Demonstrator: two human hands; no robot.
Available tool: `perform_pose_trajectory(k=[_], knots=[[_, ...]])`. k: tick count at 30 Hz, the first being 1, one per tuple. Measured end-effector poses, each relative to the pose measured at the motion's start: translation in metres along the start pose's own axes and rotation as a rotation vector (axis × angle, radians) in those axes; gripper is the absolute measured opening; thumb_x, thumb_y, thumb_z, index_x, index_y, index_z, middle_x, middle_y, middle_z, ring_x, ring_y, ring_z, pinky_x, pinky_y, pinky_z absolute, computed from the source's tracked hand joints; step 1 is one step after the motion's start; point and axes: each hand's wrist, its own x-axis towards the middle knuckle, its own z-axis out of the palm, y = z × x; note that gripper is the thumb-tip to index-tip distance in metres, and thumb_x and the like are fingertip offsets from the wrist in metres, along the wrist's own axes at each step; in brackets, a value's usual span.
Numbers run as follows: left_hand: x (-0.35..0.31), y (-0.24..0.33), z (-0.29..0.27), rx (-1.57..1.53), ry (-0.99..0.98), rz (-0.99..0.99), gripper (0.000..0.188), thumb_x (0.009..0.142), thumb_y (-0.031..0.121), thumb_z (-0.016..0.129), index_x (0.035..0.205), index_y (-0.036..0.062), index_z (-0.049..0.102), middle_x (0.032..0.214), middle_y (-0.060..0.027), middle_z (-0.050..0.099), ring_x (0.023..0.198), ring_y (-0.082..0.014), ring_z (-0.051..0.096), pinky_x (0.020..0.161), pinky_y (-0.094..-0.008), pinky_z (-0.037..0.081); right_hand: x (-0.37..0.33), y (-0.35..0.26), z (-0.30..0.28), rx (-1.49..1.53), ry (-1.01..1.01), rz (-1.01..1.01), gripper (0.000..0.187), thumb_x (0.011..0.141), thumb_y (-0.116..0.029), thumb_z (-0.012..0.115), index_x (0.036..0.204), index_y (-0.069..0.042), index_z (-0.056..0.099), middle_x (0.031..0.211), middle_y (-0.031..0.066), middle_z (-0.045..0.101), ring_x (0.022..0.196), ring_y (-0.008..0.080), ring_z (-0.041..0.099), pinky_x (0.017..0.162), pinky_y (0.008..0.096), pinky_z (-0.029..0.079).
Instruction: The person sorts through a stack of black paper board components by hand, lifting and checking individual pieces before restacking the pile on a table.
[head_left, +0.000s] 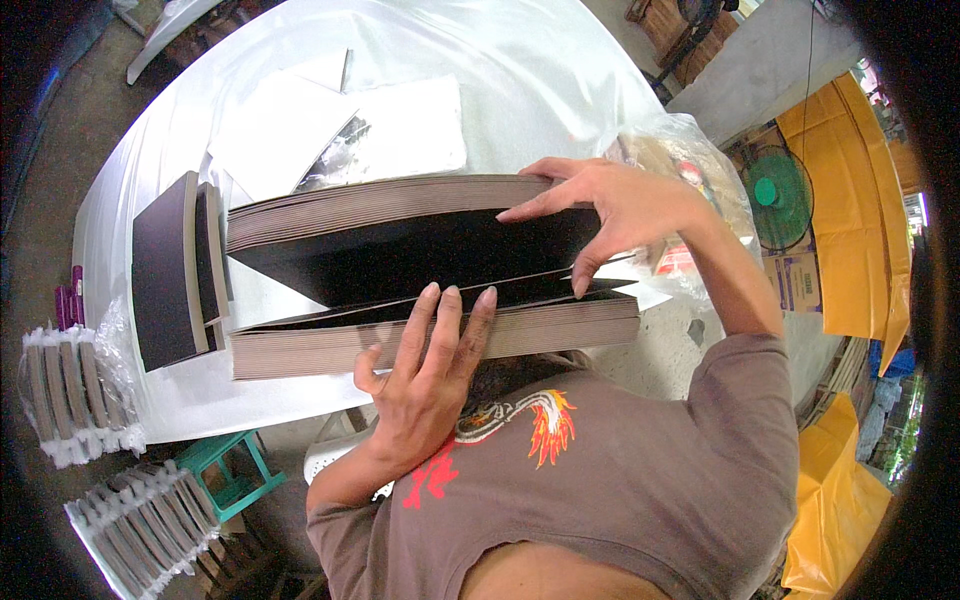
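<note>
A thick stack of thin black boards with grey-brown edges stands on the table before me, parted into a far section and a near section. Black faces show in the gap between them. My left hand rests its stretched fingers over the near section's edges, thumb apart. At the right end, my right hand arches across the gap with fingers spread. Its fingers touch the far section, while its thumb reaches down to thin loose boards by the near section. Left of the stack stand a few separate dark boards.
White sheets and a plastic-covered white pack lie on the white-covered table. A clear plastic bag of goods sits at the right edge. Wrapped bundles, a green stool and a green fan stand around.
</note>
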Motion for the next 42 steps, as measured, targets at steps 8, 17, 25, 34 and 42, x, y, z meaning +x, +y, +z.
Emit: perform_pose_trajectory(k=[8, 17, 25, 34, 42], knots=[[-0.007, 0.003, 0.007, -0.091, 0.061, -0.052, 0.047, 0.086, 0.019, 0.046, 0.131, 0.0313, 0.048, 0.134, 0.0012, 0.045, 0.120, -0.0131, 0.044, 0.088, -0.0439, 0.021, 0.004, 0.011, 0.000, 0.083, -0.109, 0.052, 0.048, 0.077, -0.002, 0.062, 0.123, -0.016, 0.057, 0.127, 0.0167, 0.048, 0.112, 0.0343, 0.049, 0.096, 0.0356, 0.040], [0.003, 0.001, -0.005, -0.110, -0.058, -0.042, 0.045, 0.087, 0.021, 0.046, 0.131, 0.0314, 0.049, 0.136, 0.0026, 0.044, 0.119, -0.0114, 0.045, 0.092, -0.0443, 0.019, -0.002, 0.005, 0.000, -0.058, -0.052, 0.003, 0.046, 0.077, -0.004, 0.060, 0.121, -0.019, 0.058, 0.132, 0.0251, 0.042, 0.117, 0.0413, 0.047, 0.095, 0.0392, 0.041], [-0.005, -0.006, 0.005, -0.064, 0.007, 0.081, 0.043, 0.086, 0.023, 0.050, 0.129, 0.0289, 0.052, 0.136, 0.0022, 0.045, 0.124, -0.0172, 0.042, 0.092, -0.0438, 0.018, 0.003, 0.000, 0.009, 0.050, 0.083, 0.147, 0.051, 0.074, 0.006, 0.055, 0.116, -0.024, 0.062, 0.129, 0.0192, 0.045, 0.113, 0.0340, 0.051, 0.092, 0.0358, 0.043], [0.000, -0.003, 0.004, -0.122, 0.013, 0.036, 0.039, 0.089, 0.025, 0.049, 0.127, 0.0309, 0.052, 0.138, -0.0040, 0.045, 0.125, -0.0203, 0.042, 0.088, -0.0431, 0.018, -0.003, 0.001, 0.006, -0.094, -0.003, 0.091, 0.051, 0.067, -0.022, 0.073, 0.116, -0.015, 0.062, 0.129, 0.0180, 0.044, 0.115, 0.0337, 0.048, 0.095, 0.0368, 0.040], [-0.002, -0.003, 0.003, -0.082, -0.011, 0.044, 0.039, 0.090, 0.026, 0.046, 0.128, 0.0323, 0.051, 0.137, -0.0038, 0.046, 0.124, -0.0166, 0.044, 0.091, -0.0440, 0.018, 0.001, 0.006, 0.002, -0.062, -0.026, 0.055, 0.075, 0.052, -0.043, 0.079, 0.118, -0.012, 0.060, 0.125, 0.0245, 0.046, 0.112, 0.0378, 0.049, 0.095, 0.0384, 0.040]])
